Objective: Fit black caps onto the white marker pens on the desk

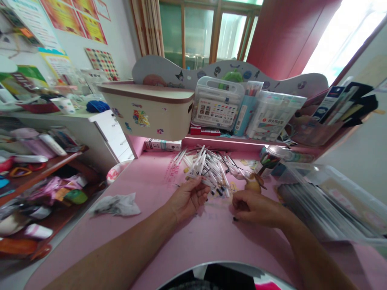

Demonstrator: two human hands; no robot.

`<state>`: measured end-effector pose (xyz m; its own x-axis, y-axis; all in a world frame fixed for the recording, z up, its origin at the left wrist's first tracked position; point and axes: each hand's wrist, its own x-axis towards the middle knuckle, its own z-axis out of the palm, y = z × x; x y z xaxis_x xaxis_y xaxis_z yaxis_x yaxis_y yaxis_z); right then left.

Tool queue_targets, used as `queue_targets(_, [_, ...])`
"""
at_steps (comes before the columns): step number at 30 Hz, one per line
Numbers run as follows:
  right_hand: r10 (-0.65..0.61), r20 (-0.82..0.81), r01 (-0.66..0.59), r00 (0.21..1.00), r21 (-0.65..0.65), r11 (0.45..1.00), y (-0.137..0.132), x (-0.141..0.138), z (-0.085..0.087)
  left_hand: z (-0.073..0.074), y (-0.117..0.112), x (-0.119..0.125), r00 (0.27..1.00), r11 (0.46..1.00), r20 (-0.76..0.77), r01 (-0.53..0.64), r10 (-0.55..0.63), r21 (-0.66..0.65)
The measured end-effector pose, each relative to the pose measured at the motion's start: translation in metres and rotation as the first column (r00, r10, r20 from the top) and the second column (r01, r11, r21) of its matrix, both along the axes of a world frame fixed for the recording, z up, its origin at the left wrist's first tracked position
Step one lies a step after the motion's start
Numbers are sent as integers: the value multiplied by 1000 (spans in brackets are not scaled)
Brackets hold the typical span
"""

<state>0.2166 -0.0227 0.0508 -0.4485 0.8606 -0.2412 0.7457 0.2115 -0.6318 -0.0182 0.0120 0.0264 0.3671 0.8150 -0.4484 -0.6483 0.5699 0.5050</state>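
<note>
A heap of several white pens with black tips (208,167) lies in the middle of the pink desk (157,241). My left hand (190,196) rests palm-up at the near edge of the heap, its fingers curled around a pen or two. My right hand (256,208) lies knuckles-up on the desk just right of it, fingers folded under; a small dark tip shows at its lower left edge, and what it grips is hidden.
A crumpled grey cloth (116,204) lies at the left. A cream storage box (151,108) and clear marker cases (217,102) stand on the back ledge. A pen cup (269,160) and a clear lidded bin (329,201) sit at the right. Cluttered shelves (36,173) stand left.
</note>
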Motion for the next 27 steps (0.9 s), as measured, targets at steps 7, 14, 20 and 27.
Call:
queue_targets(7, [97,132,-106,986,63,992,-2,-8,-13,-6,-1,1,1000,998,-24,13,-12,54])
queue_targets(14, [-138,-290,112,947,-104,988,0,-16,-10,-5,-4,2,997,993,-56,67,-62,97])
queue_targets(20, [-360,-692,267,625,-244,932,1,-36,-15,-4,-7,4,997,992,-60,58,-51,113])
queue_targets(27, [-395,-788,415,473,-196,889,2,-50,-18,-4,-10,8,999,994,-37,31,-28,102])
